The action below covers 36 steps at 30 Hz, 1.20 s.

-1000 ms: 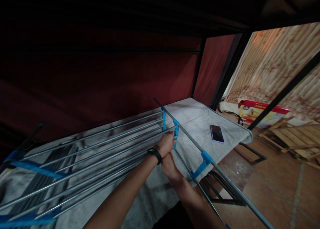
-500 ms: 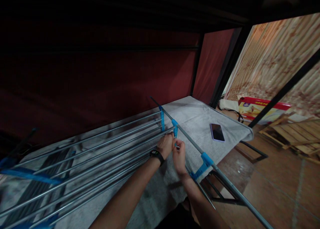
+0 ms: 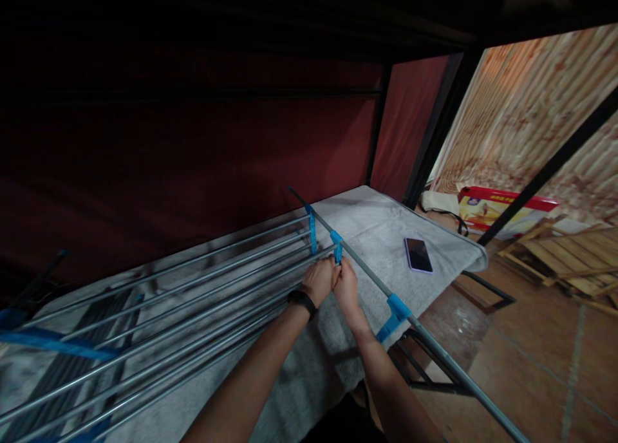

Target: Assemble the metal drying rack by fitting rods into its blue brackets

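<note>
A drying rack of grey metal rods (image 3: 193,314) with blue plastic joints lies across the grey cloth. My left hand (image 3: 319,279), with a dark wristband behind it, is closed on the lower part of a blue bracket (image 3: 338,252) hanging from the long grey pole (image 3: 367,271). Pressed against it, my right hand (image 3: 346,284) is closed on the same bracket from the other side. The fingertips and the bracket's lower end are hidden between the hands. Farther down the pole sits another blue joint (image 3: 396,313), and a slotted blue strip (image 3: 312,232) stands beyond the hands.
A phone (image 3: 418,255) lies on the cloth (image 3: 381,214) to the right. Black metal frame posts (image 3: 447,124) and a dark red panel (image 3: 251,153) enclose the back. On the floor stand a red and yellow box (image 3: 502,208) and wooden slats (image 3: 564,256).
My right hand has risen a little to the bracket and its fingers have closed in against my left hand. The left hand stays nearly in place, its wrist turned slightly.
</note>
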### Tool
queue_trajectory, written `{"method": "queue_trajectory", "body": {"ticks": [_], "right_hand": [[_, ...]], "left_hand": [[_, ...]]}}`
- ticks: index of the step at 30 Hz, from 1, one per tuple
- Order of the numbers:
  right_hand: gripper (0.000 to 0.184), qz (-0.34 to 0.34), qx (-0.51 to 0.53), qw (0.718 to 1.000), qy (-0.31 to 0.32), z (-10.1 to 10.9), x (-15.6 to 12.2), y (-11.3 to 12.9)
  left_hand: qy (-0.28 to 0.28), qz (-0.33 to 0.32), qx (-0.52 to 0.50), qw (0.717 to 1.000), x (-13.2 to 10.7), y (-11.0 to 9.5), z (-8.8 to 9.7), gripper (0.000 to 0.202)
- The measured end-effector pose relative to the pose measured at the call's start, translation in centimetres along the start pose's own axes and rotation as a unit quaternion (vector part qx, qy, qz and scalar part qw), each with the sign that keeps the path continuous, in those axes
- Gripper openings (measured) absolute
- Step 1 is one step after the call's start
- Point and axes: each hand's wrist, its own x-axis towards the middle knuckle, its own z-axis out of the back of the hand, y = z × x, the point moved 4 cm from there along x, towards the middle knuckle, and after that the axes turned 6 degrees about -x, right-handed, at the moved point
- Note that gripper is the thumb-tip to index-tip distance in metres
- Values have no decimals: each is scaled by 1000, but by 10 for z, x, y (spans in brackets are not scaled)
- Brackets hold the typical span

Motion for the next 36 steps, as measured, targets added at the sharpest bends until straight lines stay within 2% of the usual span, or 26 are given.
{"method": "queue_trajectory", "body": {"ticks": [4, 7, 10, 15, 27, 36], "right_hand": [[16, 41, -113, 992, -27, 3, 1, 2], [23, 48, -138, 989, -25, 3, 2, 4], [28, 57, -145, 988, -21, 2, 2, 6], [24, 56, -121, 991, -20, 1, 0, 5], [33, 43, -212, 976, -11, -3, -2, 2], [32, 55, -214, 975, -7, -6, -7, 4]], "left_hand": [[4, -3, 1, 1000, 1, 6, 2, 34], [10, -9, -7, 1000, 1, 13, 3, 33], [5, -8, -21, 1000, 2, 18, 2, 33], [-10, 4, -62, 998, 6, 21, -4, 30], [-22, 16, -143, 989, 6, 26, -3, 34], [-29, 6, -169, 985, 5, 34, -4, 35]]}}
